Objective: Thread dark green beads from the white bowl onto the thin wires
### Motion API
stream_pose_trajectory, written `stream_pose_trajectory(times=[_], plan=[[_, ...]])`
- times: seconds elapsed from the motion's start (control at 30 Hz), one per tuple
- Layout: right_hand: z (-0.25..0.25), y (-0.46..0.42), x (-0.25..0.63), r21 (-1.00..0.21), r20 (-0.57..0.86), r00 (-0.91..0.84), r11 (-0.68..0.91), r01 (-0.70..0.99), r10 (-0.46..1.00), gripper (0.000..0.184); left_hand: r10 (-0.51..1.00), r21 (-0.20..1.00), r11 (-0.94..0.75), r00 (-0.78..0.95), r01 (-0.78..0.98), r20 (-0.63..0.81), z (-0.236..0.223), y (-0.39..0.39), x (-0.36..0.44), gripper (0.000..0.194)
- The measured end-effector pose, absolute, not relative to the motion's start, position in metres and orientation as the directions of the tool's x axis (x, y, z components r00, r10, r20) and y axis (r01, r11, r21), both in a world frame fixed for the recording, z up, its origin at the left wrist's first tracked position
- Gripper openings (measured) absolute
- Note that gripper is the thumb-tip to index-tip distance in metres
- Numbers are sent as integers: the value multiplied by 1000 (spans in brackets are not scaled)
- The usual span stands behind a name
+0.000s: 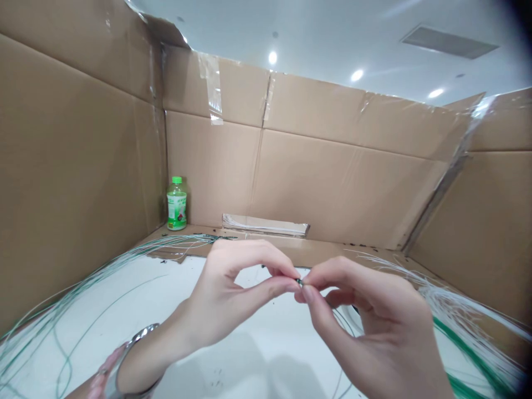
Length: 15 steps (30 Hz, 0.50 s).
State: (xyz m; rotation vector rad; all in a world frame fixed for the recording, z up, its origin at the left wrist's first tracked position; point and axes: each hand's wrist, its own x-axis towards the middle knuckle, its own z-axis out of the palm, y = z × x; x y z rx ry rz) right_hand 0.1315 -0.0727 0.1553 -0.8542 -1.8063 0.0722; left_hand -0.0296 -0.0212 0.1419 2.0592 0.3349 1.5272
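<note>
- Left hand (216, 293) pinches tiny dark-green wire end (300, 282) between thumb and forefinger.
- Right hand (366, 316) grips that end too, closed beside left fingertips.
- Green wires (54, 327) trail left across white tabletop (199, 310); white wire strands (457, 310) fan right.
- Green-capped plastic bottle (177, 204) stands against cardboard wall (332, 183).

One left hand (226, 293), one right hand (369, 321) working, one bottle (177, 204) standing by!
We're counting one tiny green bit (300, 282) pinched between them, one wire bundle (54, 327) spreading left, another (457, 310) spreading right, one metal wristband (133, 346), three ceiling lights (356, 75) shining overhead.
</note>
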Motion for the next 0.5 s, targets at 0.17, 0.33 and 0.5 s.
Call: stream_pose_trajectory(times=[0.17,0.33,0.5], plan=[[155,-75,134,-382,829,-146,737,558,540,15,533,591,-793,300,-150,791,134,-22,-25,14],[155,-78,135,-372,836,-136,732,572,531,15,483,522,-842,240,-137,842,129,-20,-23,13],[151,-74,133,-399,850,-93,749,528,518,14,457,496,-853,229,-160,860,130,-21,-22,11]])
